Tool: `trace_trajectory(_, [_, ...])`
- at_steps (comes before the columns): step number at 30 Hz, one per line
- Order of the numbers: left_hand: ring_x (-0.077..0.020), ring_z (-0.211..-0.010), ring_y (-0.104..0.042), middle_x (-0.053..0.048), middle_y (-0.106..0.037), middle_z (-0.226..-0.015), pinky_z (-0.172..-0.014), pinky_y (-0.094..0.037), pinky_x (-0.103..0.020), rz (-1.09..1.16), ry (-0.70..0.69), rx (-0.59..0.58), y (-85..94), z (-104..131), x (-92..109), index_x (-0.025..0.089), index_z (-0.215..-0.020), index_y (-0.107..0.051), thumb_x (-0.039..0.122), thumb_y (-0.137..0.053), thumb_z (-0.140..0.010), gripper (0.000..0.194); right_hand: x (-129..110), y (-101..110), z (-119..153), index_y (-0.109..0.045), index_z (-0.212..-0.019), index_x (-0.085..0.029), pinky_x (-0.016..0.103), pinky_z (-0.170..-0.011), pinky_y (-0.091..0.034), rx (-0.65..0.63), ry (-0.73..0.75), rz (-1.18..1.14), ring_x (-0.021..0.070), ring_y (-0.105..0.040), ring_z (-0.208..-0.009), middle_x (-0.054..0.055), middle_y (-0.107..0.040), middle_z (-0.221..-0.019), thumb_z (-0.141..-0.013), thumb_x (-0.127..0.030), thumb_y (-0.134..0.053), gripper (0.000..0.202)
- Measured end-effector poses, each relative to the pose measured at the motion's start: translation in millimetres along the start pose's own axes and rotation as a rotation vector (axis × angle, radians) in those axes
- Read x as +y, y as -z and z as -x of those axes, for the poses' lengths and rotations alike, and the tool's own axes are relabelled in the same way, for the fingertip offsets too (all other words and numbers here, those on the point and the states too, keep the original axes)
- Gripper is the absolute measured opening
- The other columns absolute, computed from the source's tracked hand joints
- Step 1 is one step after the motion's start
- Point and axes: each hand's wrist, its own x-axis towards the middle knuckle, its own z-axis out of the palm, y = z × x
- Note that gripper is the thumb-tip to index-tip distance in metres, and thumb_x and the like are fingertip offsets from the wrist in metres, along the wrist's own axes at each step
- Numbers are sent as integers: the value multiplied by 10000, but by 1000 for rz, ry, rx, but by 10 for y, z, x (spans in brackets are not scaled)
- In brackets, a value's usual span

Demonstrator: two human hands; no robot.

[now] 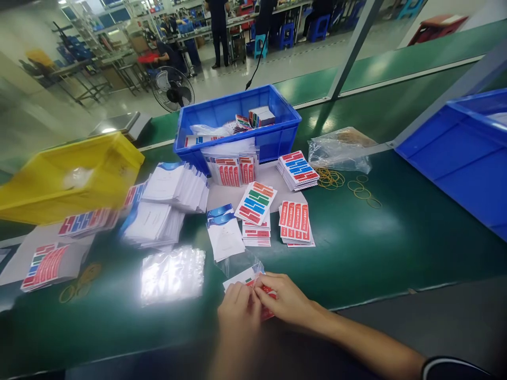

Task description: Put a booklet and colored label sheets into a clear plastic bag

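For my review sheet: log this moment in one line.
left hand + right hand: holding sticker sheets at clear bag | green belt

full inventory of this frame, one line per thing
blue bin: one, blue, centre back, cards inside
second blue bin: one, blue, right edge
yellow bin: one, yellow, left
sticker-sheet stacks: several, red, blue, green, mid-belt
white leaflet stacks: several, white and blue, left of centre
clear bags: a pile, clear, front left
rubber bands: several, tan, right of the stacks
belt: green
sticker pack: one, red and white, under both hands
left hand: on pack
right hand: on pack
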Motion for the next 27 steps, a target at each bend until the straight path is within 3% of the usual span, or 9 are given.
trace_trajectory(6, [-130,-641,-387,-22,-426,-635,-594,-306,-258,-38,84,120,154,-22,-43,137,-673,-425,98,-525,-814,177,0,-16,21,-523,-697,-129,212,-609,-343,-15,2,31,95,-495,-634,13,-571,-711,-861,-216,-455,198])
trace_trajectory(12, [-127,-681,-447,-24,-507,-704,-612,-344,-250,198,-19,-33,243,-34,106,138,-744,-500,61,-500,-787,89,-13,93,-27,-563,-725,-139,210,-664,-367,4,4,75,107,-538,-703,10,-603,-754,-845,-232,-480,173])
trace_trajectory(16, [-105,-608,-426,-26,-461,-666,-540,-320,-236,232,57,-54,203,-32,137,130,-665,-455,82,-478,-810,155,-73,123,-54,-548,-709,-135,211,-644,-352,-33,14,78,94,-512,-664,3,-586,-722,-874,-222,-431,220])
trace_trajectory(20, [-96,-614,-425,-26,-438,-675,-551,-327,-225,256,97,-131,241,-30,10,128,-668,-448,122,-445,-855,187,-54,126,-35,-538,-694,-136,207,-627,-342,-61,23,60,83,-497,-639,-10,-571,-703,-864,-202,-440,207])
trace_trajectory(24, [-70,-570,-409,-1,-419,-639,-538,-339,-199,176,219,14,366,-41,-115,133,-632,-412,123,-478,-834,212,42,215,3,-531,-681,-128,217,-619,-349,-7,-21,94,92,-498,-629,2,-564,-675,-877,-230,-460,233])
trace_trajectory(27, [-59,-542,-410,10,-427,-618,-518,-345,-185,103,224,101,475,-63,-131,136,-614,-415,105,-494,-805,210,73,349,43,-606,-824,-148,211,-706,-407,5,-5,32,103,-570,-750,15,-625,-819,-907,-261,-464,199])
